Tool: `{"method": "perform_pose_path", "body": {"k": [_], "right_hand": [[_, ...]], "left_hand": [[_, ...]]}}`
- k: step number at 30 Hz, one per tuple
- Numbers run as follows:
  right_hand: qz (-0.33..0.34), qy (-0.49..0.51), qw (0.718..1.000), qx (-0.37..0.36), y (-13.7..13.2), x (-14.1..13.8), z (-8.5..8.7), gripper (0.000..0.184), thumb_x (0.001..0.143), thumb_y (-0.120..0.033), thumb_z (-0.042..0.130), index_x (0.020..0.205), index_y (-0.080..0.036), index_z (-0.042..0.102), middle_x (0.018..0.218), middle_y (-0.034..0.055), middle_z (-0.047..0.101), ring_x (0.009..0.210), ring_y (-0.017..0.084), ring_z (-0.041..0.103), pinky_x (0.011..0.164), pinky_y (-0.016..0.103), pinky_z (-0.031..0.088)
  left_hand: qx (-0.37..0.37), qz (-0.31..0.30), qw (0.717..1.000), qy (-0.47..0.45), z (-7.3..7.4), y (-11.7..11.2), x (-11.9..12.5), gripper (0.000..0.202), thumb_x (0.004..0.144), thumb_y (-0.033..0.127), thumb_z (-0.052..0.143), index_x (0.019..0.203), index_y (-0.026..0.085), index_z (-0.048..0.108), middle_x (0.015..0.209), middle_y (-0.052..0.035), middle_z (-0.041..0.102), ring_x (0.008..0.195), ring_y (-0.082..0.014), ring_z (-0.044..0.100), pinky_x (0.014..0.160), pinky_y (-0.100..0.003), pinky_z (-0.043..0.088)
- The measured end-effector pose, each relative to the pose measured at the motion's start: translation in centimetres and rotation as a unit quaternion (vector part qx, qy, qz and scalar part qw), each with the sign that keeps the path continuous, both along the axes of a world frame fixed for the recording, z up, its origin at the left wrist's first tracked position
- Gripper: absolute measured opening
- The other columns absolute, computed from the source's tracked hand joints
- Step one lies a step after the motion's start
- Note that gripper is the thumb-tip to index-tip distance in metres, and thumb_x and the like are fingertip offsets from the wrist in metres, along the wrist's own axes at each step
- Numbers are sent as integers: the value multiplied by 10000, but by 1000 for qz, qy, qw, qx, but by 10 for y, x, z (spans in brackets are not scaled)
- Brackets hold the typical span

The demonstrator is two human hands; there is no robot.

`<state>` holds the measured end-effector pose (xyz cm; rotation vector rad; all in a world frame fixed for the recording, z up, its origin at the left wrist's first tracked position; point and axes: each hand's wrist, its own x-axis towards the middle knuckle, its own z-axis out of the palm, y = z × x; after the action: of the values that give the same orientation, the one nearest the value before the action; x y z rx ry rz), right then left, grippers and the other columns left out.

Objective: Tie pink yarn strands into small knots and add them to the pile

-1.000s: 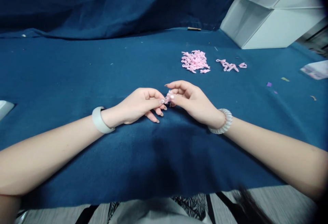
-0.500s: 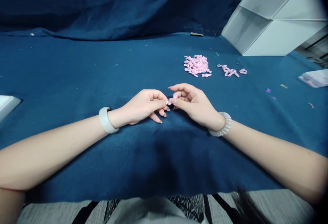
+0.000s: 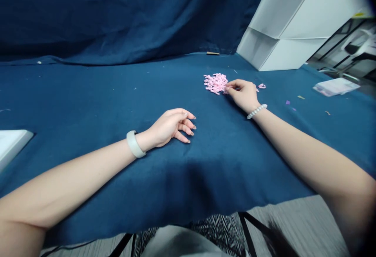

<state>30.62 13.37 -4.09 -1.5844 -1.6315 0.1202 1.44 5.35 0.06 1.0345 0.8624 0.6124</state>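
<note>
Curling at looped pink pieces (image 3: 216, 82), right hand (image 3: 244, 94), matte blue cloth (image 3: 102, 96).

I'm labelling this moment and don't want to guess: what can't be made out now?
All in the head view:
Whether the right hand grips a piece: its fingertips blend into the pink pile, too small to tell.
What lies behind that hand: the hand hides it.
The full shape of the white object: the left edge cuts it off.
What the flat packet contains: too blurred.
</note>
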Motion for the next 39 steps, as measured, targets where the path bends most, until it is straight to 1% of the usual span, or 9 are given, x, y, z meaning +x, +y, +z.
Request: {"method": "perform_pose_path", "body": {"k": [6, 12, 16, 20, 30, 32, 34, 36, 39], "right_hand": [[37, -41, 998, -30, -2, -8, 3, 186, 774, -285, 610, 857, -160, 721, 944, 86, 705, 888, 201, 631, 877, 351, 460], [-37, -36, 999, -7, 5, -2, -2, 600, 767, -256, 604, 1318, -45, 500, 1148, 204, 597, 1032, 265, 573, 918, 415, 443], [-20, -38, 999, 0, -4, 0, 3, 348, 879, -334, 467, 1022, -104, 685, 1084, 166, 636, 1079, 249, 559, 970, 394, 406], [8, -41, 999, -19, -12, -2, 6, 481, 931, -413, 359, 736, -152, 712, 1049, 126, 664, 1033, 226, 581, 959, 369, 403], [46, -92, 993, -49, -5, -1, 1, 465, 935, -376, 344, 688, -141, 660, 827, 133, 668, 863, 243, 608, 853, 371, 427], [53, -110, 991, -47, -6, -2, 1, 466, 929, -395, 356, 663, -146, 646, 785, 132, 655, 832, 246, 602, 837, 384, 430], [65, -126, 989, -45, -6, -4, -1, 418, 909, -403, 407, 702, -152, 669, 828, 127, 666, 866, 246, 600, 866, 394, 428], [75, -134, 987, -38, -7, -7, -3, 354, 888, -397, 453, 808, -160, 704, 952, 124, 676, 973, 250, 586, 939, 408, 403], [84, -129, 988, -26, -9, -10, -6, 341, 871, -396, 482, 918, -157, 721, 1072, 142, 650, 1092, 279, 541, 1013, 452, 351]], "left_hand": [[11, -2, 1000, -16, -1, 1, -2, 174, 878, 156, 432, 917, 87, 587, 756, -76, 621, 576, -121, 600, 496, -292, 570], [39, 27, 999, -2, -1, -5, 1, 138, 853, 127, 458, 902, 92, 582, 762, -69, 611, 586, -110, 590, 515, -280, 570], [50, 41, 998, 3, -1, -9, 3, 139, 852, 115, 444, 898, 92, 573, 747, -60, 599, 577, -103, 584, 517, -269, 567], [55, 41, 998, 8, 0, -9, 2, 141, 846, 108, 443, 904, 91, 570, 754, -59, 596, 570, -93, 578, 524, -258, 563], [88, -7, 992, 86, 8, -14, 1, 125, 863, 158, 478, 911, 102, 578, 823, -75, 636, 655, -117, 628, 637, -277, 553], [177, -102, 962, 182, 25, -16, -8, 181, 875, 221, 491, 966, 116, 608, 903, -89, 664, 763, -144, 651, 705, -276, 534], [356, -191, 865, 298, 49, -19, -25, 233, 857, 297, 553, 1011, 157, 658, 991, -66, 683, 883, -149, 638, 793, -234, 483], [486, -134, 767, 396, 77, -23, -48, 272, 863, 344, 547, 1054, 195, 671, 1029, -21, 687, 923, -138, 617, 835, -196, 427], [528, -4, 660, 535, 115, -32, -90, 317, 868, 355, 520, 1096, 175, 649, 1066, 14, 665, 946, -116, 568, 849, -159, 349]]}}
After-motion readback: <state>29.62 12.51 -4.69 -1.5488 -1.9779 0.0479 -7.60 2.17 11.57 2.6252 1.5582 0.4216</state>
